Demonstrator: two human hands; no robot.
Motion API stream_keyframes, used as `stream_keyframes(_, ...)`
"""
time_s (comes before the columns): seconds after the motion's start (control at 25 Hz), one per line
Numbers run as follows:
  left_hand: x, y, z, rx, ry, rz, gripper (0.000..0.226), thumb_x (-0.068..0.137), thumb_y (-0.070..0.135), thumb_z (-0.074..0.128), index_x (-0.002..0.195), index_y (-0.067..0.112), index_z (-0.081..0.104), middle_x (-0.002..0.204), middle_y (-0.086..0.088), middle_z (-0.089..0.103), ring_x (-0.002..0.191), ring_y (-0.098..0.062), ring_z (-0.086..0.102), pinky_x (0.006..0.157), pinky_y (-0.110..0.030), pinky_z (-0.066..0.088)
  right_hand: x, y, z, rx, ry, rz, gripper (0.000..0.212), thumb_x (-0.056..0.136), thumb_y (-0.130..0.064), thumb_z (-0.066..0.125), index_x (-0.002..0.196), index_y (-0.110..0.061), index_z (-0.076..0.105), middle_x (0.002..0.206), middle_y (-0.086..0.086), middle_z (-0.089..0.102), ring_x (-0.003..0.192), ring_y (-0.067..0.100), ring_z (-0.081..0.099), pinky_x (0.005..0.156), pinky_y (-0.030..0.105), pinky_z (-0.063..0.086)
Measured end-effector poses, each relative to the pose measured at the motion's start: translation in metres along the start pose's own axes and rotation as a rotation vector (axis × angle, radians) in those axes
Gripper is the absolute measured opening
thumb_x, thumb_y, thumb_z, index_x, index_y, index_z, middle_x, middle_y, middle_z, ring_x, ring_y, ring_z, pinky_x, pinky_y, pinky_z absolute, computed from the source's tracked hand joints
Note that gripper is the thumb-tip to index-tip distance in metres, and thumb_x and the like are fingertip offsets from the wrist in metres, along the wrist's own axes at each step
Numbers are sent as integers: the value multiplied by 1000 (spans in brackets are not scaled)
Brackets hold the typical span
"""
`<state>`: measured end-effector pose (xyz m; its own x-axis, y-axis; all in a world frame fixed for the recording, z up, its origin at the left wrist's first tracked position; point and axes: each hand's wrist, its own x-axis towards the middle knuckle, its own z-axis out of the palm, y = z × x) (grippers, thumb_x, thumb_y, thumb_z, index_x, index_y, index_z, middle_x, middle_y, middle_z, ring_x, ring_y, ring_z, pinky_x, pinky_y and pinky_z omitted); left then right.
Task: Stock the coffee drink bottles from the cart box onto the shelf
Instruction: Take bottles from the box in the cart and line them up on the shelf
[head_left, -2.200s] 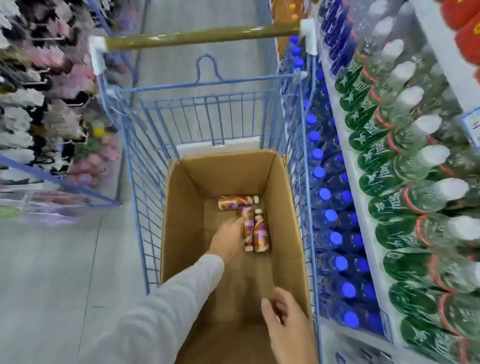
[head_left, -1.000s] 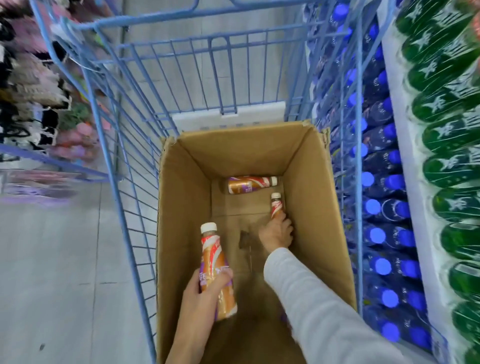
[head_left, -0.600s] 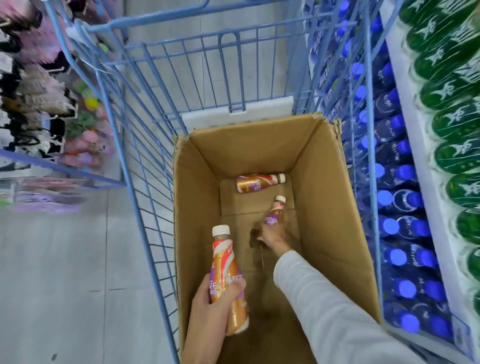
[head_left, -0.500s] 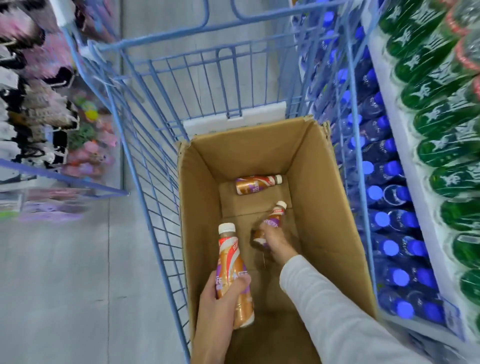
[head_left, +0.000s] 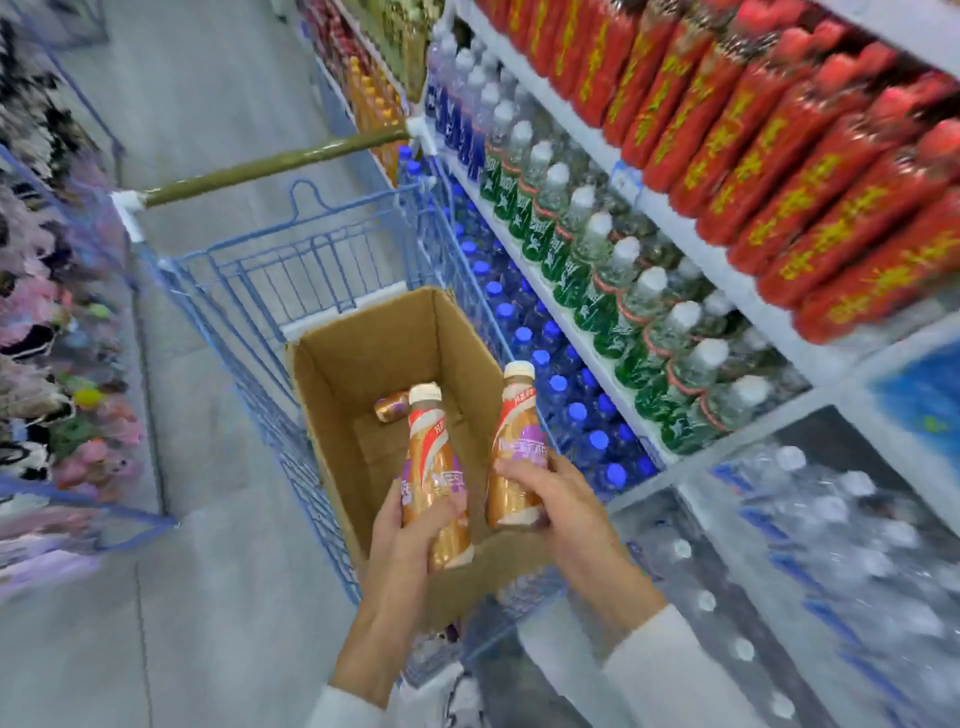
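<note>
Gripping one coffee bottle (head_left: 435, 483) apiece (head_left: 514, 452), left hand (head_left: 410, 530) and right hand (head_left: 558, 506) curl fingers round them.

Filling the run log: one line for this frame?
left hand grips coffee bottle | right hand grips second bottle | third bottle lies in box

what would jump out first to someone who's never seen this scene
Centre frame, the left hand and right hand each grip a coffee drink bottle cap-up, left bottle and right bottle, over the cardboard box in the blue cart. Upper right, red packs crowd the top shelf, with green-labelled bottles and blue-capped bottles below. A third bottle lies in the box.
</note>
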<state>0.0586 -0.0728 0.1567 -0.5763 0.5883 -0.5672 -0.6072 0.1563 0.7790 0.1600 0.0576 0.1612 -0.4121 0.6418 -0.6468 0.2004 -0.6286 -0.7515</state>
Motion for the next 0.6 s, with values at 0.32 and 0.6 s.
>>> stream_keyframes(0.32,-94,-3,121,122,-426,37,56,49,32,94,100,24,72,101,-17,75,84,-30,74,69,-40,59,-159,-22,-129,85,165,-308,75,53,-42,91,120,-28,60,107,-1,77,96,27,76,83,51,59)
stream_keyframes(0.6,-165,-46,265,220,-846,-103,62,46,28,91,102,3,78,103,-26,74,87,-35,72,79,-47,59,-247,-11,-267,252,495,-423,85,45,-42,96,119,-23,61,104,1,78,95,29,76,89,60,57)
